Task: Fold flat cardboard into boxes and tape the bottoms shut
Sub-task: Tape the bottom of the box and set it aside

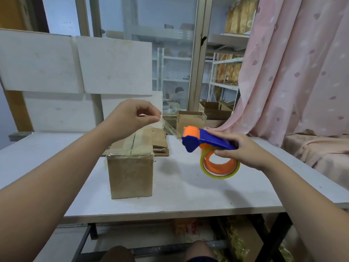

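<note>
Left hand [130, 118] pinches the loose end of the clear tape [171, 128]; right hand [243, 150] grips the tape dispenser [204, 141]. The box [130, 176] stands on the bench [188, 193] below, its seam taped. If the strip goes slack, it could twist and stick to itself.

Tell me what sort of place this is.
Probably a small packing or stock room: a white work table with a taped cardboard box and flat cardboard behind it, a tape dispenser in the right hand, and shelving of goods beyond the glass.
</note>
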`<state>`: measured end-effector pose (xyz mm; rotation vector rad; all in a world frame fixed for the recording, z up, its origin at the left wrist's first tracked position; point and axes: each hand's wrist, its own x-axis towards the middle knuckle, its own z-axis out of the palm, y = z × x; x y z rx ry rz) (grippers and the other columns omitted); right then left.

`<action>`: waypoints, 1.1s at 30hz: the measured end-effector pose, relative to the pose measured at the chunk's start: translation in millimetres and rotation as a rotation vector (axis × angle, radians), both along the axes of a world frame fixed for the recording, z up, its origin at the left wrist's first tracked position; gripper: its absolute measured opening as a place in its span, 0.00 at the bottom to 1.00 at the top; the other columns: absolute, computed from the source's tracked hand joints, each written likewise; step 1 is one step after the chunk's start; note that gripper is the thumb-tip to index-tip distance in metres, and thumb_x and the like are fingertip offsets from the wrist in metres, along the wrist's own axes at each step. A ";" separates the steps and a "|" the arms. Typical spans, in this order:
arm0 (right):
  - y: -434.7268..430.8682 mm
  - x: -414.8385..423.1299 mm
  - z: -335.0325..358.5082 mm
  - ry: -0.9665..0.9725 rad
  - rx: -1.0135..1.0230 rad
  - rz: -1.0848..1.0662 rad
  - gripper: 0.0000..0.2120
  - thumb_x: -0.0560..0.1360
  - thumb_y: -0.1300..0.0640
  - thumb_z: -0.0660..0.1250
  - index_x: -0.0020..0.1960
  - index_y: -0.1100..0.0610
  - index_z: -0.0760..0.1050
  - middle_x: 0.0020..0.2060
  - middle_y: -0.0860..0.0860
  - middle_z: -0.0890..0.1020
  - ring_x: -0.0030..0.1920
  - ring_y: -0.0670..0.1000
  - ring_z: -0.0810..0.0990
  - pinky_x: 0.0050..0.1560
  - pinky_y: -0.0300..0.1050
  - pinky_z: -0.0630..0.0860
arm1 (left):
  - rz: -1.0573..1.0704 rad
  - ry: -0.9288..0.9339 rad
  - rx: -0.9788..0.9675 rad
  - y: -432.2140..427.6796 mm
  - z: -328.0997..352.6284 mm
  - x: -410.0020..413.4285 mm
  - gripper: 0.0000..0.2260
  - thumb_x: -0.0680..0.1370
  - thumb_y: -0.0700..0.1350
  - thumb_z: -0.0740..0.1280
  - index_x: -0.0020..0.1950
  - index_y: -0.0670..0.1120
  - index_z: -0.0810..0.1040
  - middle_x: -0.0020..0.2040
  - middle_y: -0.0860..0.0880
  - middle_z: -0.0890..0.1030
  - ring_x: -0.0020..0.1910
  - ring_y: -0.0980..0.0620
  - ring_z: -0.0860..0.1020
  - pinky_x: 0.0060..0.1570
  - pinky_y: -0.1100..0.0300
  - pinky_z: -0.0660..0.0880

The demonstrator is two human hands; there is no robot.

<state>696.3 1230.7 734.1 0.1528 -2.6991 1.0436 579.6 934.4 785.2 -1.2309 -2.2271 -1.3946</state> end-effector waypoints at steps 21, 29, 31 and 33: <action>-84.4 -32.9 -15.4 0.191 -0.087 -0.469 0.33 0.72 0.44 0.65 0.73 0.36 0.54 0.57 0.48 0.79 0.55 0.54 0.78 0.53 0.54 0.76 | 0.192 0.422 -0.028 105.3 -44.2 53.1 0.28 0.73 0.34 0.58 0.72 0.49 0.66 0.64 0.43 0.69 0.49 0.42 0.76 0.42 0.52 0.75; -74.8 -40.3 -45.9 0.275 -0.316 -0.297 0.38 0.75 0.66 0.65 0.75 0.37 0.55 0.62 0.49 0.75 0.59 0.51 0.77 0.58 0.51 0.77 | 0.140 0.262 -0.047 113.8 -88.1 48.4 0.23 0.77 0.39 0.52 0.72 0.48 0.60 0.64 0.42 0.72 0.57 0.45 0.76 0.52 0.52 0.77; -74.4 -41.6 -53.0 0.308 -0.496 -0.260 0.35 0.76 0.68 0.64 0.74 0.39 0.60 0.59 0.47 0.75 0.57 0.46 0.78 0.52 0.48 0.80 | 0.088 0.040 0.042 115.3 -84.9 52.7 0.24 0.77 0.33 0.56 0.72 0.48 0.63 0.64 0.46 0.72 0.60 0.54 0.73 0.54 0.70 0.72; -74.9 -41.0 -56.2 0.357 -0.584 -0.258 0.32 0.77 0.69 0.63 0.73 0.42 0.64 0.54 0.44 0.75 0.51 0.40 0.78 0.44 0.37 0.79 | 0.047 -0.060 0.115 117.3 -83.3 59.8 0.24 0.76 0.30 0.56 0.70 0.48 0.66 0.64 0.48 0.72 0.61 0.59 0.73 0.52 0.77 0.69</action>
